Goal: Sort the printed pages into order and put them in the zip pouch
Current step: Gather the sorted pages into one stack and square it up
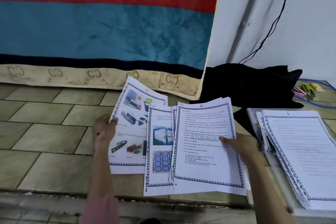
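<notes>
I hold a fan of printed pages with blue borders above the tiled floor. My left hand (104, 131) pinches the left edge of a page with colour pictures (131, 114). My right hand (240, 146) grips a bundle of several pages, thumb on the top text page (203, 151), which is marked 11 and stamped STORAGE. A page with building photos (160, 143) sits between them. To the right lies a stack of pages (301, 154), its top sheet marked 6, on a clear zip pouch (254, 120).
A teal and red blanket over a mattress (101, 29) fills the back. A black cloth (251, 83) lies by the white wall, with a black cable (272, 23) hanging above. Coloured clips (307, 90) and a blue cord lie at the far right. Tiled floor (45, 132) spreads to the left.
</notes>
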A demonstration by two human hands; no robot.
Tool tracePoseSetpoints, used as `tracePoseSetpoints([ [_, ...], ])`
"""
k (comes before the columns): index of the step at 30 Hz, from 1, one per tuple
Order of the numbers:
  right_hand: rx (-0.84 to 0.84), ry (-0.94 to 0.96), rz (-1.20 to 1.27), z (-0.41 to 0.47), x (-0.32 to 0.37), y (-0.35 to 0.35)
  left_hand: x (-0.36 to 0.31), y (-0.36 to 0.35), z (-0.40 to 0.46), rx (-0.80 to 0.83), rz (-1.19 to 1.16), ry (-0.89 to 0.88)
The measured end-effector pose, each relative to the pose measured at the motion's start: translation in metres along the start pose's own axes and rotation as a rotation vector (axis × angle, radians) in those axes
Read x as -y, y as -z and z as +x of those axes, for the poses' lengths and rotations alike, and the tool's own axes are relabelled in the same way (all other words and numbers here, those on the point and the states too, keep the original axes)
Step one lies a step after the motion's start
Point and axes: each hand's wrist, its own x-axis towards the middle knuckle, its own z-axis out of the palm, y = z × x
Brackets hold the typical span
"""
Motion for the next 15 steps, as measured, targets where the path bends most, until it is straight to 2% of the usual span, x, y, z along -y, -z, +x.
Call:
tracePoseSetpoints([
  [5,0.006,-0.049,0.034,-0.008,0.007,0.000,-0.019,0.057,-0.010,-0.133,-0.083,-0.049],
  [15,-0.003,-0.066,0.144,-0.021,0.017,0.004,-0.068,0.077,-0.050,-0.155,-0.194,-0.202],
])
